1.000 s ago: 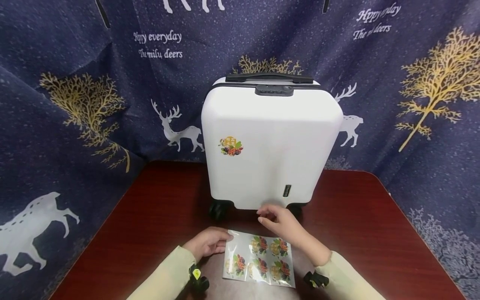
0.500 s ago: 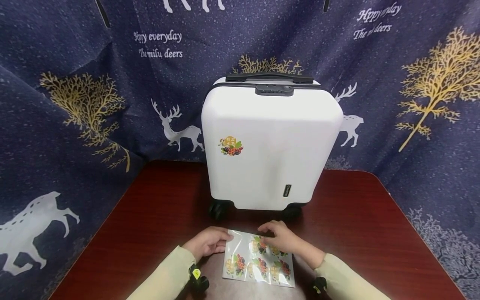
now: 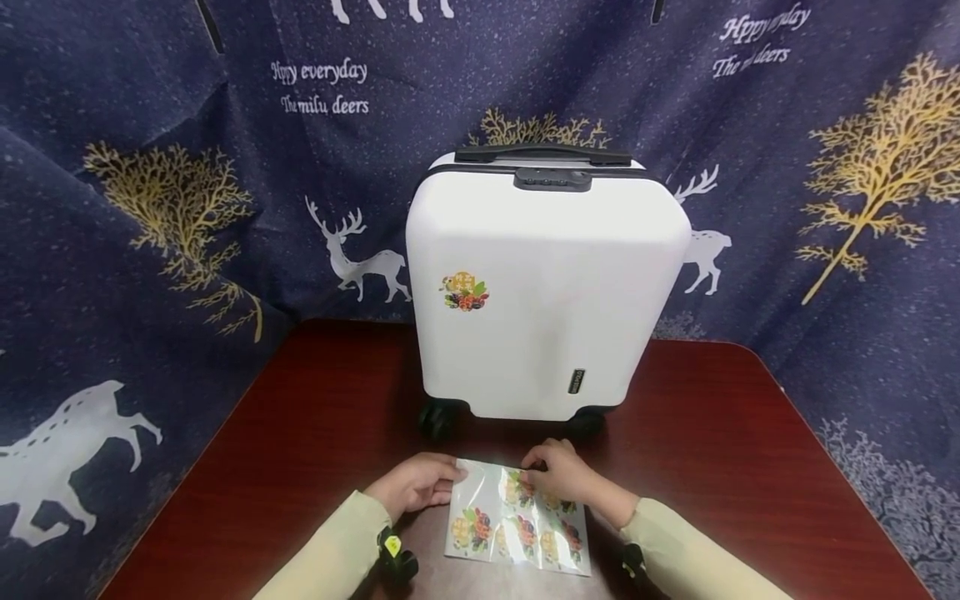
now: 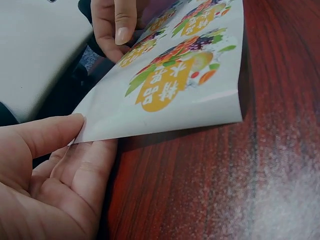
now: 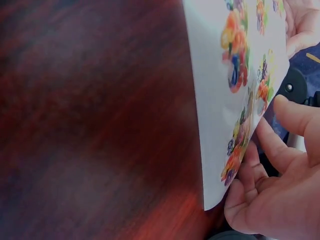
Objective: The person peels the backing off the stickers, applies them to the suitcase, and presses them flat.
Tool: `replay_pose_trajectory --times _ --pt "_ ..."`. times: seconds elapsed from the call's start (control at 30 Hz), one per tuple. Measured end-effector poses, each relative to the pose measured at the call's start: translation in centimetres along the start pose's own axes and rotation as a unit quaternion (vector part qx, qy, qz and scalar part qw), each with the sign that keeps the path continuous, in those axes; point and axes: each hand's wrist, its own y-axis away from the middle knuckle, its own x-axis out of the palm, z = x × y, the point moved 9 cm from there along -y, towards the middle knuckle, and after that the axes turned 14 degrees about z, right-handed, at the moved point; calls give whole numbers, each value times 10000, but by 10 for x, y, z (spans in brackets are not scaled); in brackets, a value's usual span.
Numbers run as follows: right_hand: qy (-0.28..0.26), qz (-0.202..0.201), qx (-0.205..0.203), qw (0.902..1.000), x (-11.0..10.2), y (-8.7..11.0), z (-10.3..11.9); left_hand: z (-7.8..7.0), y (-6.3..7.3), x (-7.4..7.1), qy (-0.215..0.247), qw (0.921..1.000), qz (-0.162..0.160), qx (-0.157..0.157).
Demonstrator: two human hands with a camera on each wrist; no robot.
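Observation:
A glossy white sticker sheet [image 3: 474, 490] printed with several fruit stickers is held just off the table. My left hand [image 3: 420, 485] pinches its far left corner, thumb on the printed face and fingers beneath, as the left wrist view shows. At the far edge, right of the middle, is my right hand [image 3: 564, 479], with its thumb at the printed side and curled fingers behind the sheet [image 5: 220, 100]. Part of the upper stickers is hidden by that hand. Behind both hands a white suitcase [image 3: 558, 308] stands upright, bearing one fruit sticker [image 3: 466, 292] at its upper left.
The dark red wooden table [image 3: 330, 417] carries the suitcase on black wheels [image 3: 437, 418]. A navy cloth [image 3: 180, 92] with deer and golden trees hangs behind. On the suitcase are a black handle [image 3: 543, 155], a combination lock [image 3: 552, 179] and a small black label [image 3: 576, 381].
My right hand has come down from in front of the suitcase to the sheet's far edge, and its thumb has closed in there. The left hand keeps its hold on the corner.

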Motion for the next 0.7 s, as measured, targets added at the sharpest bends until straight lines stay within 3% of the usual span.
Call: replay_pose_trajectory --times 0.1,0.27,0.5,0.7 --pt "-32 -61 47 10000 0 0 -2 1 0 1 -9 10000 10 -30" --pt "-360 170 7 9992 0 -4 -3 0 -1 3 107 9998 167 2" --pt "-448 524 -257 9973 -1 -10 0 -5 -4 6 -8 9981 611 -69" --pt "-459 649 -207 9966 0 -13 -3 -8 -18 16 -21 9941 1052 -280"
